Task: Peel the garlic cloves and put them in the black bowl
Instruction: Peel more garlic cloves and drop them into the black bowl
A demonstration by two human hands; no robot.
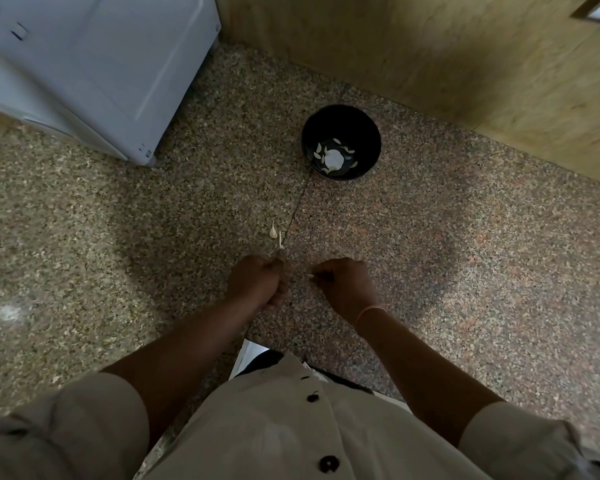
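Wears buttoned shirt [291, 427] at 6 o'clock. Curls left hand [257, 282] tight near centre, cannot tell round what. Pinches pale bit [309, 276] with right hand [347, 284] at its 3 o'clock. Has clove [273, 231] and stalk [280, 239] on floor [465, 237] just past left hand, at 12. Has cloves [350, 150] and bulb [333, 159] in bowl [326, 123], farther at 1 o'clock.

One black bowl [341, 126], one garlic clove [273, 231] and one thin stalk [280, 240] sit on the tabletop [430, 237]. Two hands show: a left hand [255, 282], and a right hand [345, 284] pinching one white bit [309, 275].
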